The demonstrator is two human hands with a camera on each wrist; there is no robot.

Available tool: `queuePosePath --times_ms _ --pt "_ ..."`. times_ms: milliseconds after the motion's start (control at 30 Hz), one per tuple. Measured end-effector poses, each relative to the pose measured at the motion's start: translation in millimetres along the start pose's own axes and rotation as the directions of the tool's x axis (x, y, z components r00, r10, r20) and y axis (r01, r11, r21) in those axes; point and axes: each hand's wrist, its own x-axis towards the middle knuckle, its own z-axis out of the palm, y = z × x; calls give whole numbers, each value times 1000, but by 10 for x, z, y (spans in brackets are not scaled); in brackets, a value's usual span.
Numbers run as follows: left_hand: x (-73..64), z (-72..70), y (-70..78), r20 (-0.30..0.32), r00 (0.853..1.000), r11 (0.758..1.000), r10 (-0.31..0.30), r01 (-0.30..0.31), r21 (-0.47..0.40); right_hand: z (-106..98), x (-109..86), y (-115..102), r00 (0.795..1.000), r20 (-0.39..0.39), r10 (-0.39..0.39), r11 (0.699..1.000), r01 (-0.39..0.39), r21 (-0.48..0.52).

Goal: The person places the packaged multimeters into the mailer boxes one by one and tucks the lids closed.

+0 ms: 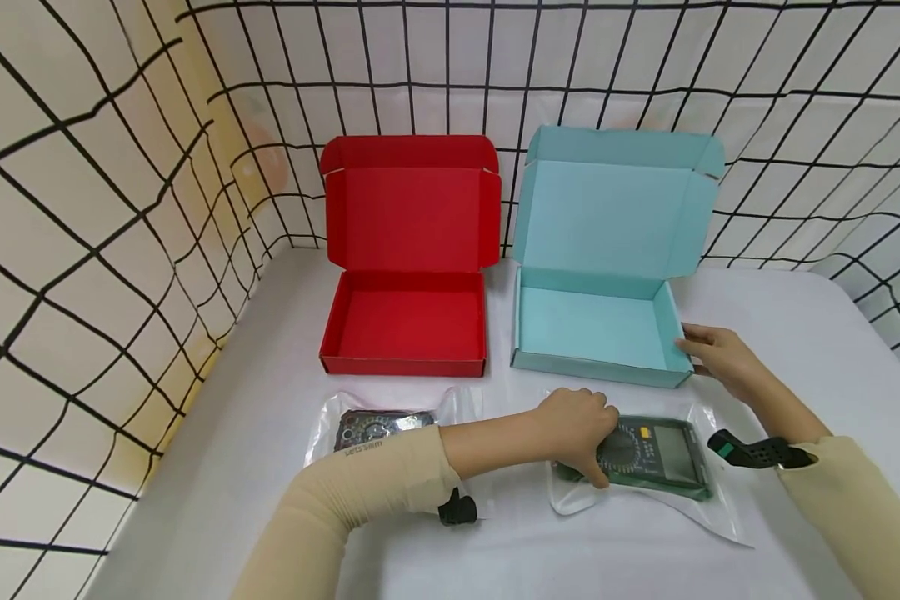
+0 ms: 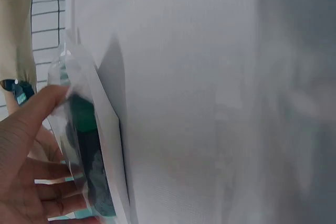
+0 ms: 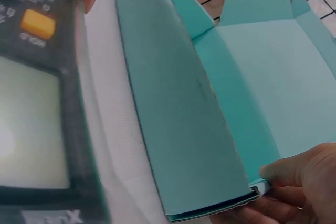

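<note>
My left hand (image 1: 579,429) grips one end of a dark multimeter with a green edge (image 1: 663,454), sealed in a clear plastic bag. In the left wrist view, the thumb is on one side of the bag (image 2: 86,129) and the fingers on the other. The multimeter's screen and yellow button loom close in the right wrist view. An open light-blue cardboard box (image 1: 596,325) stands behind it. My right hand (image 1: 723,358) pinches that box's right wall near the front corner, thumb inside and fingers outside.
An open red cardboard box (image 1: 412,321) stands left of the blue one, its lid upright. Another bagged meter (image 1: 378,425) lies in front of it, partly hidden by my left sleeve. Black wire grid (image 1: 450,50) borders the white table (image 1: 270,333) at the back and sides.
</note>
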Motion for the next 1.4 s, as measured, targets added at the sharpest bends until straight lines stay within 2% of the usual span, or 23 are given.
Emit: queuePosePath --times_ms 200,400,733,1167,1400 --pt "34 8 -2 -3 1000 1000 6 -6 4 8 -49 -77 1000 17 16 1000 -16 2" --pt "56 4 21 37 999 1000 3 -4 28 10 -34 -33 999 27 17 1000 -17 9" --pt "130 9 24 92 996 1000 1 1 -21 -13 -50 7 998 39 40 999 -40 12" --pt "149 51 41 73 997 1000 28 -28 -1 -37 -64 77 999 47 26 1000 -26 -5" --pt "166 52 28 93 995 998 26 -30 51 -11 -29 78 999 35 8 1000 -8 1"
